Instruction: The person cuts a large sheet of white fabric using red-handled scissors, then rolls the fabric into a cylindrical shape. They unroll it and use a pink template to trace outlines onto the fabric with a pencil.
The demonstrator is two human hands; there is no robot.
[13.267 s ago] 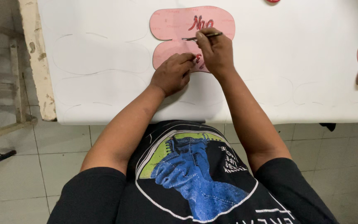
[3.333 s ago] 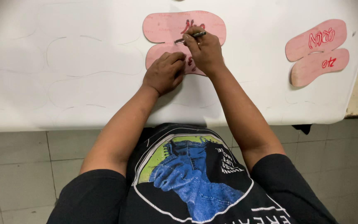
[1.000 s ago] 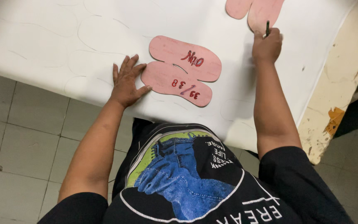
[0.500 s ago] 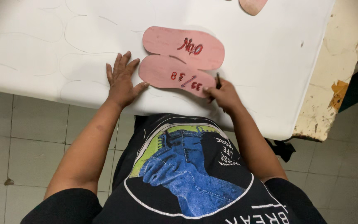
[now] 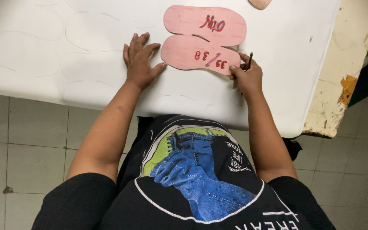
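Pinching a thin dark pen upright, the right hand has its grip curled shut around the shaft, fingertips touching the near end of the nearer pink sole-shaped template. The left hand lies flat with fingers spread — holding nothing, its thumb just beside that template's other end.

Judging from this, the pen tip could drag across the red hand-painted marks and smear them if they are wet, and a nudge from either hand could slide the template, since nothing pins it down. The right hand also sits close to the edge of the white surface, so a slip could carry the pen off it.

Both templates look like stiff, matte pink board with rounded ends and a narrowed waist. Just beyond the nearer one, touching it, lies the second pink template. Farther still, faint sole outlines curve across the smooth surface — and a third pink piece peeks in at the far edge.
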